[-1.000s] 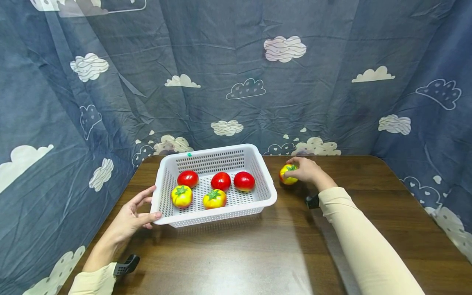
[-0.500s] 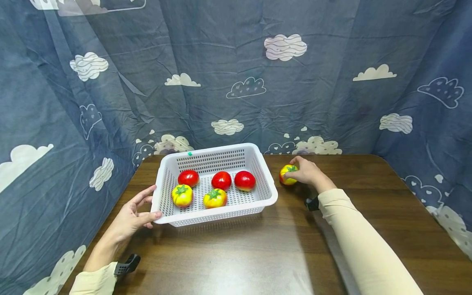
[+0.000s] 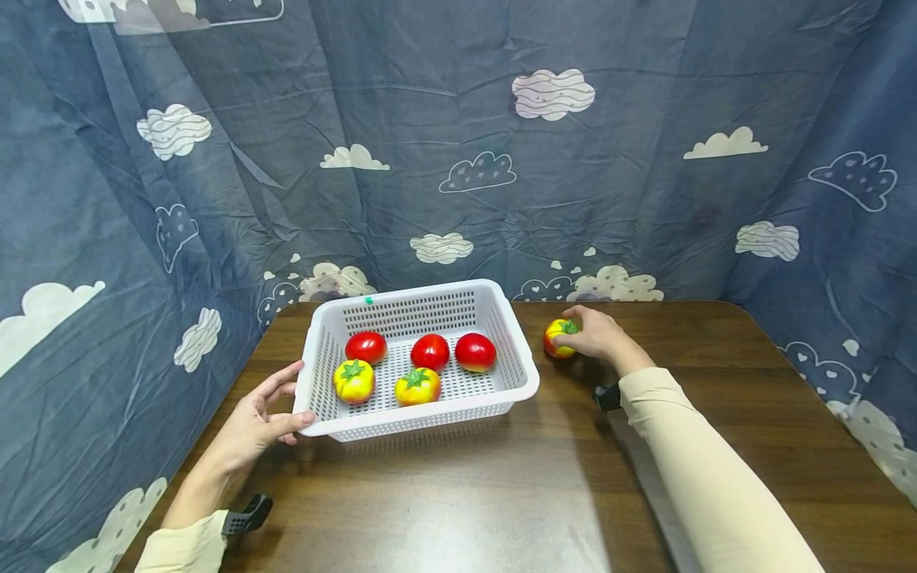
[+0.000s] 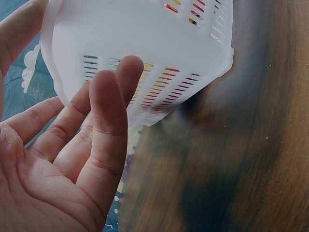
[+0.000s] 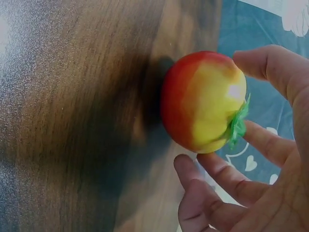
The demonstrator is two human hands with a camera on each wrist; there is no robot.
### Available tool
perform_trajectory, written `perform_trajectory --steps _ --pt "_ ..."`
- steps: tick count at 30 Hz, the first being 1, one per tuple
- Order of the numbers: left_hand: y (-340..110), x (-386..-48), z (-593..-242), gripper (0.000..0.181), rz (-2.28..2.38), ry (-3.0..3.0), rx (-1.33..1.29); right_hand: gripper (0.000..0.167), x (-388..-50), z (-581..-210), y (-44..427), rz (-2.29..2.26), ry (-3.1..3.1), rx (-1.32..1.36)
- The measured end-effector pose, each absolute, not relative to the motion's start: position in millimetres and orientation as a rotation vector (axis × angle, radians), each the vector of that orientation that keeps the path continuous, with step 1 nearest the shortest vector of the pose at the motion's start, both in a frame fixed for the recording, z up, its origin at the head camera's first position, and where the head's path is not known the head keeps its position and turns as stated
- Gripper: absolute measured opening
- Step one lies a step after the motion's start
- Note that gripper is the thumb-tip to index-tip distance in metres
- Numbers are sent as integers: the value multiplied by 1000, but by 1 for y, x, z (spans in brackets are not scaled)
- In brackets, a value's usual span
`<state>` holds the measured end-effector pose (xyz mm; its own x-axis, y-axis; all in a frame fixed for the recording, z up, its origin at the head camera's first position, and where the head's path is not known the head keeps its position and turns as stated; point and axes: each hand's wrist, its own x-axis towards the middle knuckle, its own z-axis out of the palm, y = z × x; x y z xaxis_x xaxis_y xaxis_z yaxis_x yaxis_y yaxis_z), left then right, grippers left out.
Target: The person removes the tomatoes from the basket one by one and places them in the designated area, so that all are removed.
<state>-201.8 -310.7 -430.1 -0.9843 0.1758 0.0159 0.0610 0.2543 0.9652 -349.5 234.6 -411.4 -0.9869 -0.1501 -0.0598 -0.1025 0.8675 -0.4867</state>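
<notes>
The white basket (image 3: 423, 414) stands on the table with red tomatoes (image 3: 475, 352) and yellow-red tomatoes (image 3: 354, 381) in it. My left hand (image 3: 251, 422) grips its left end, the thumb at the front corner of the rim. In the left wrist view, the bent fingers of that hand (image 4: 72, 140) lie beside the slotted wall of the basket (image 4: 116, 29). Right of the basket, my right hand (image 3: 598, 334) holds another yellow-red tomato (image 3: 558, 341) at the table. The right wrist view shows this tomato (image 5: 200, 101) between the thumb and fingers of my right hand (image 5: 260, 159), its green leaves towards the palm.
The brown wooden table (image 3: 444, 493) reaches to a dark blue curtain (image 3: 401, 207) with a cloud pattern, which hangs behind it and at both sides. Black bands (image 3: 247, 516) are on both wrists.
The tomato in my right hand has turned slightly, with more of its red side showing. The left hand and the basket have not visibly moved.
</notes>
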Motion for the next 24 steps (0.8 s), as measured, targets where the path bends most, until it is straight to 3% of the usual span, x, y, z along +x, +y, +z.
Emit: perform_trajectory --steps 10,24 --pt "-311 -202 -429 88 1840 2426 212 80 -352 -405 235 -746 2997 -202" --pt "-309 -201 -426 88 1840 2427 201 66 -349 -371 198 -840 3125 -261"
